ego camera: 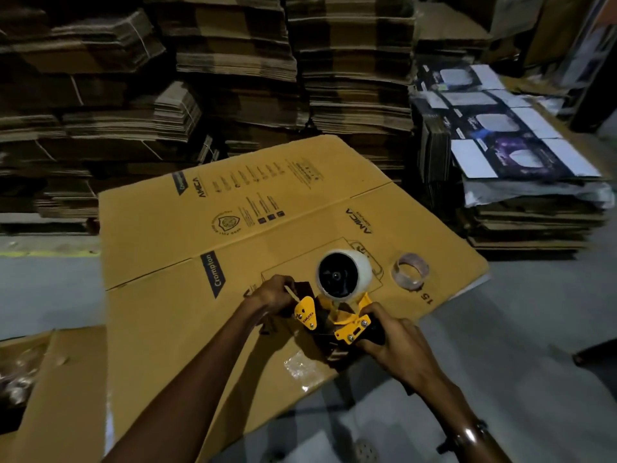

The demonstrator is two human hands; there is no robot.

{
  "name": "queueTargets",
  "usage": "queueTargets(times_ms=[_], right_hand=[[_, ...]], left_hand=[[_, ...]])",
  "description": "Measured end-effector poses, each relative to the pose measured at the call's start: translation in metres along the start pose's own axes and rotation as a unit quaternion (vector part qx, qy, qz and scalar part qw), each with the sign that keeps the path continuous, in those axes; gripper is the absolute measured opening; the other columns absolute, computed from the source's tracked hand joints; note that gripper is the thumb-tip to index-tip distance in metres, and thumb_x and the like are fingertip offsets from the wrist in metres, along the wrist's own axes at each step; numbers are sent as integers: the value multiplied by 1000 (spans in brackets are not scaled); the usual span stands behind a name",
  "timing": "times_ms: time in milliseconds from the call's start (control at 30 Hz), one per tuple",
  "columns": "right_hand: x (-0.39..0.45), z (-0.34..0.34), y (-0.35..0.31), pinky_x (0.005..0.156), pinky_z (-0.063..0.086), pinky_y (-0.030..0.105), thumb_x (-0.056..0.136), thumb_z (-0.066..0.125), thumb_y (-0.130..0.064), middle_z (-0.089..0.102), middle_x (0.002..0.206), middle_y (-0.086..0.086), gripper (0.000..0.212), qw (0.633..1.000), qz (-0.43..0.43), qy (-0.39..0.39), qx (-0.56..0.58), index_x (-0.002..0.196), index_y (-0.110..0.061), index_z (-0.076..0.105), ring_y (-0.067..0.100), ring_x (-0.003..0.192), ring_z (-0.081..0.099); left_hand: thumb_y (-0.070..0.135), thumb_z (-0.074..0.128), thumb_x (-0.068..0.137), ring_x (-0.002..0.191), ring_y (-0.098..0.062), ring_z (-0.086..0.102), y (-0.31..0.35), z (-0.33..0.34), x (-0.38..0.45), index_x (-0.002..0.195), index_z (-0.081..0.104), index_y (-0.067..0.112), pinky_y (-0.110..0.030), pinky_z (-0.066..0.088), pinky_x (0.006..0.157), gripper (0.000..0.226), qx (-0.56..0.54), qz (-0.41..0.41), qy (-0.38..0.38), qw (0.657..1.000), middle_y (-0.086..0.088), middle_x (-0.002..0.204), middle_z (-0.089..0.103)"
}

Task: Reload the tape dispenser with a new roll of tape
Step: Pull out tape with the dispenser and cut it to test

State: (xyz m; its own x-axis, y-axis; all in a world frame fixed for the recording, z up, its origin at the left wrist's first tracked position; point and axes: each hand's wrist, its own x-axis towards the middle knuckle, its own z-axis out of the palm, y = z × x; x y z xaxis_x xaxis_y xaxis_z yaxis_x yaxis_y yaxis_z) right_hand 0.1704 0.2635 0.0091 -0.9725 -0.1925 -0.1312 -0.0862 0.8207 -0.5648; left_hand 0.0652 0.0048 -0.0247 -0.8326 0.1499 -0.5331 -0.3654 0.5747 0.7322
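A yellow and black tape dispenser [347,324] is held just above a flattened yellow carton [187,238]. A full whitish roll of tape [360,269] sits on its black hub. My right hand [397,345] grips the dispenser's handle from the right. My left hand [275,290] curls round the front of the dispenser and pinches a thin strip there; whether that strip is the tape's end I cannot tell. A nearly bare clear tape core [410,270] lies on the carton to the right of the roll.
Tall stacks of flattened brown cartons [233,61] fill the background. A pile of printed boxes [521,155] stands at the right. Another carton [50,379] lies at the lower left, and bits of clear film [298,364] lie on the yellow carton. Grey floor surrounds it.
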Motion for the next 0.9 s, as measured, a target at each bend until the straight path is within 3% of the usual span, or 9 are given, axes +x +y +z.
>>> queueTargets(times_ms=[67,133,200,300,400,533,700,767,900], right_hand=[[-4,1,0,59,38,16,82,72,-34,66,93,-20,40,1000,0,-3,-12,112,-40,47,3,81,59],[-7,2,0,61,37,15,83,71,-29,64,92,-22,41,1000,0,-6,-11,113,-41,46,4,82,59],[-12,5,-1,68,44,24,83,70,-25,63,97,-23,47,1000,2,-1,-5,117,-43,42,11,90,63],[-24,9,-4,88,52,42,84,71,-23,65,119,-14,75,999,27,20,24,136,-49,24,20,109,64],[-33,14,-3,98,51,47,85,73,-23,63,134,-3,101,996,71,51,29,151,-47,1,22,118,62],[-43,24,1,90,51,35,86,73,-20,64,124,-14,83,991,92,61,78,151,-35,23,15,116,63],[-58,41,14,78,48,23,86,69,-21,60,114,-26,75,987,91,39,124,139,-49,24,2,97,63],[-62,46,19,78,49,26,82,64,-28,62,112,-22,75,985,93,19,141,141,-50,24,4,92,62],[-62,50,36,83,56,44,79,61,-31,69,108,-5,85,982,109,-13,150,146,-52,15,18,97,67]], left_hand=[[-6,55,85,59,-24,59,-4,4,0,99,64,5,-30,49,57,20,6,20,19,1000,-15,72,63],[-2,52,88,65,-23,60,-4,9,0,90,63,14,-26,46,57,20,13,56,40,998,-12,75,64],[0,54,89,71,-24,61,-3,14,-1,89,63,15,-25,45,58,18,15,86,57,995,-12,79,65],[-7,59,84,73,-21,61,-4,21,-5,95,64,10,-24,47,55,21,-1,122,75,990,-8,80,64],[-14,59,82,83,-19,61,-4,26,-7,99,64,7,-23,52,62,28,-18,169,85,982,-6,90,65],[-11,62,84,86,-16,63,-4,34,-11,97,64,13,-24,53,71,27,-38,229,83,969,1,92,68],[-10,67,81,86,-14,65,-23,43,-11,86,68,33,-29,51,78,43,-82,219,72,970,-5,91,71],[-21,60,77,78,-2,62,-32,49,-7,86,68,35,-20,47,73,57,-89,207,72,972,-3,86,69],[-25,47,84,67,7,58,-30,61,0,93,64,9,-8,43,65,40,-86,179,63,978,-2,82,62]])
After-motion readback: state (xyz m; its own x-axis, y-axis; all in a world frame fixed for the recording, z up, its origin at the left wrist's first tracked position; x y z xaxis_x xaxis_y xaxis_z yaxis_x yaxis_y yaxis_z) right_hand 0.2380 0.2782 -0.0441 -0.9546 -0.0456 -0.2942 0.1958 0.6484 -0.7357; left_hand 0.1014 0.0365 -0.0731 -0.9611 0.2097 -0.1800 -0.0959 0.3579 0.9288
